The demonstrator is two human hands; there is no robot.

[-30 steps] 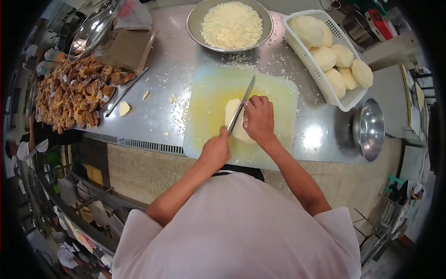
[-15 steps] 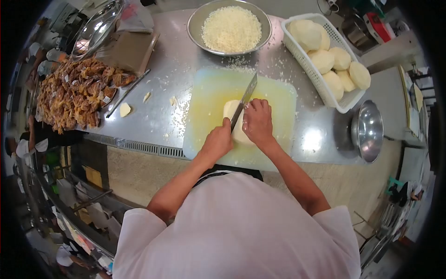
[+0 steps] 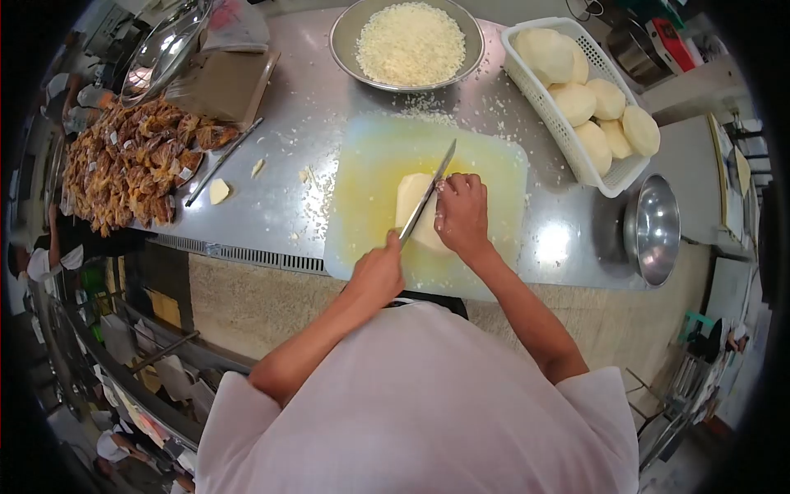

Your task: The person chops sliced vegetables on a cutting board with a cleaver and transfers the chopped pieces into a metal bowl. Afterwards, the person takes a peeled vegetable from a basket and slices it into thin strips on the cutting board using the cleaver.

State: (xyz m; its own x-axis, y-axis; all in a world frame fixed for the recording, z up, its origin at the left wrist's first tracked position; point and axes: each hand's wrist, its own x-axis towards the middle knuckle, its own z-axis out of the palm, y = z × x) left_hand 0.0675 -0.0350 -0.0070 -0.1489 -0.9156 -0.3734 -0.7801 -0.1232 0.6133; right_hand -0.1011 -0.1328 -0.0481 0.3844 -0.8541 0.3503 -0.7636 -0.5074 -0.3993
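Note:
My left hand (image 3: 378, 270) is closed around the handle of a long kitchen knife (image 3: 433, 186). The blade slants up and to the right across a pale peeled root vegetable (image 3: 411, 194), whose exact kind I cannot tell. Fingers curled, my right hand (image 3: 462, 211) grips the vegetable on the right of the blade and covers part of it. Under both lies a pale green cutting board (image 3: 504, 239) with a yellow stain. Small white bits cling to my right fingers.
A metal bowl of chopped white bits (image 3: 410, 45) stands behind the board. To the right are a white basket (image 3: 550, 132) of peeled vegetables and a metal bowl (image 3: 657, 230). A brown heap of wrapped pieces (image 3: 123, 169) and a sharpening-steel-like rod (image 3: 224, 161) lie left.
My left hand has drawn the knife back toward my body, down and slightly left. My right hand stays on the vegetable, with its fingers a little shifted.

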